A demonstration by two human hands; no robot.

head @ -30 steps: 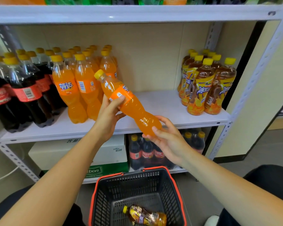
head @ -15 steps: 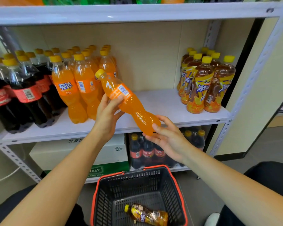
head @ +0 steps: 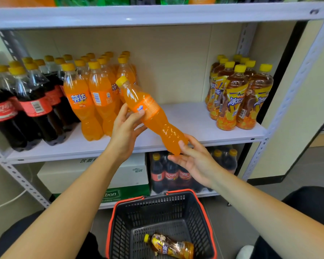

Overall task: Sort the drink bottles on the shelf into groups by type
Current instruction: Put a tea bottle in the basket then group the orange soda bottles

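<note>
My left hand (head: 125,131) grips an orange soda bottle (head: 153,118) by its label, holding it tilted with its yellow cap up and to the left, in front of the middle shelf (head: 191,116). My right hand (head: 195,161) supports the bottle's base on straight fingers, thumb touching its side. On that shelf stand cola bottles (head: 32,105) at the left, orange soda bottles (head: 94,98) beside them, and iced tea bottles (head: 238,98) at the right.
A black basket with a red rim (head: 209,221) sits on the floor below my hands, with one iced tea bottle (head: 170,246) lying in it. The lower shelf holds a white box (head: 131,171), a green box (head: 120,195) and packed cola bottles (head: 172,174).
The orange soda bottle has turned in my hands, so its barcode no longer faces me. My right hand's fingers have straightened under its base.
</note>
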